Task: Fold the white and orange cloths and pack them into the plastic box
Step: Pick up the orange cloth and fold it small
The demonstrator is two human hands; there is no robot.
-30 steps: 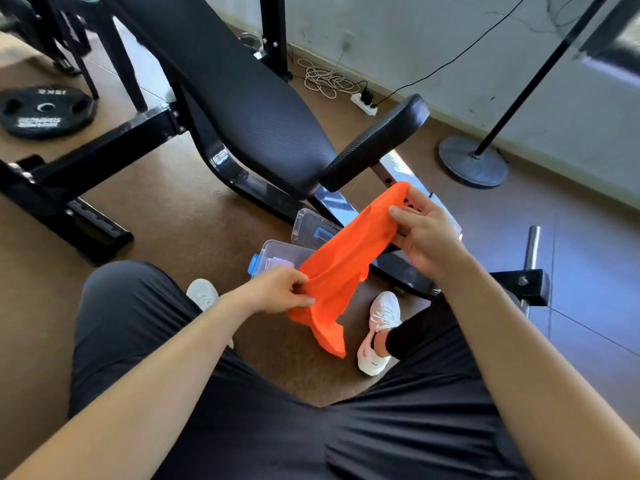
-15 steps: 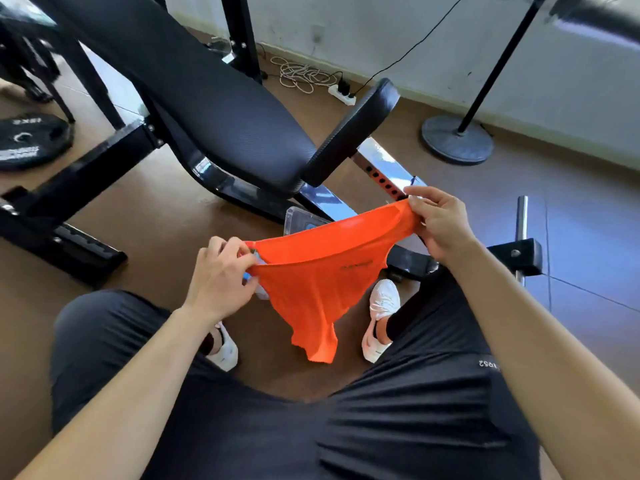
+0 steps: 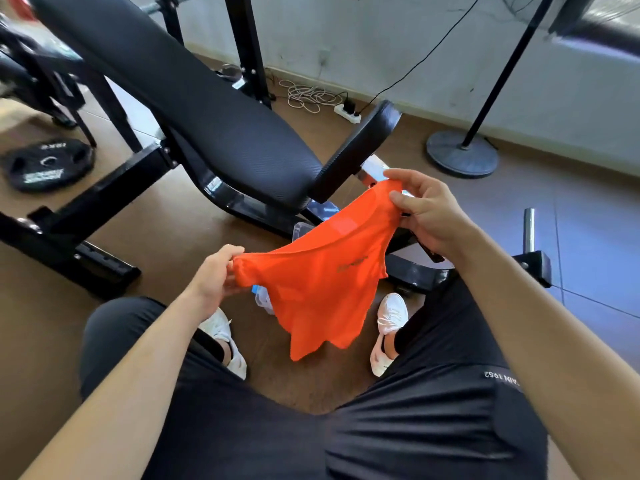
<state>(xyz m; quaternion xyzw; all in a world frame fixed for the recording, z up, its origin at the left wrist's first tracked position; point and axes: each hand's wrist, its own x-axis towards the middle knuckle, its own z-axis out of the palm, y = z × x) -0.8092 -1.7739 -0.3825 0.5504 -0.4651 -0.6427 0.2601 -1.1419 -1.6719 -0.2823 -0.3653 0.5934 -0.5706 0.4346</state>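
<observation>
I hold an orange cloth [image 3: 325, 282] spread in the air above the floor between my knees. My left hand [image 3: 216, 277] pinches its lower left corner. My right hand [image 3: 427, 211] grips its upper right corner, higher and farther away. The cloth hangs slack in a loose triangle, its tip pointing down. The clear plastic box [image 3: 263, 299] with a blue clip stands on the floor behind the cloth, mostly hidden by it. Part of a clear lid [image 3: 303, 230] shows above the cloth's upper edge. No white cloth is visible.
A black weight bench [image 3: 207, 109] slants across the floor ahead, its steel frame [image 3: 419, 271] under my right hand. A weight plate [image 3: 48, 164] lies at far left. A round stand base [image 3: 462, 154] and a power strip [image 3: 348, 112] are near the wall. My white shoes [image 3: 389, 327] flank the cloth.
The cloth has been pulled out from a bunched strip into a wide spread. My left hand rose and moved left; my right hand holds the upper corner higher.
</observation>
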